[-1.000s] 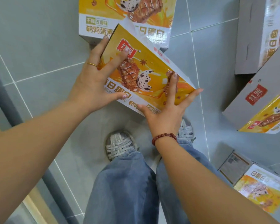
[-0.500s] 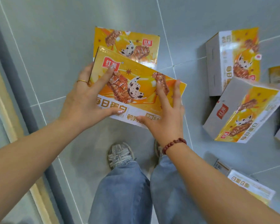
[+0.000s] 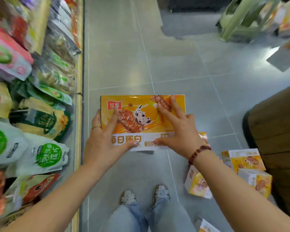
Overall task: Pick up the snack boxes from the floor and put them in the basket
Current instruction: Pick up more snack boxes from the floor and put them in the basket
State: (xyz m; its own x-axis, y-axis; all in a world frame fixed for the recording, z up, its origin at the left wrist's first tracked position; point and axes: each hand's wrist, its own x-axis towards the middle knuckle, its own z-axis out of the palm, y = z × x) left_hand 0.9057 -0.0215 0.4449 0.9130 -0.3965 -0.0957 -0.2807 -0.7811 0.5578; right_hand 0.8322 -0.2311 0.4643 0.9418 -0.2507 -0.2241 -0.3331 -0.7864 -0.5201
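Observation:
A flat orange and yellow snack box (image 3: 141,114) with a red logo is held face up in front of me, well above the floor. My left hand (image 3: 105,139) grips its left edge, fingers spread on the top. My right hand (image 3: 177,129) grips its right part, fingers spread over the picture. Several more snack boxes (image 3: 244,160) of the same kind lie on the grey floor at the lower right. A green basket frame (image 3: 241,19) shows blurred at the top right, with boxes beside it.
A shop shelf (image 3: 40,106) full of snack bags runs along the left. A brown woven surface (image 3: 278,131) stands at the right edge. The grey tiled aisle (image 3: 124,56) stretches ahead. My two feet (image 3: 144,196) stand below the box.
I have risen from the floor with the box in both hands. The view has swung up the aisle, bringing the shelf and basket into view. The floor boxes lie lower right.

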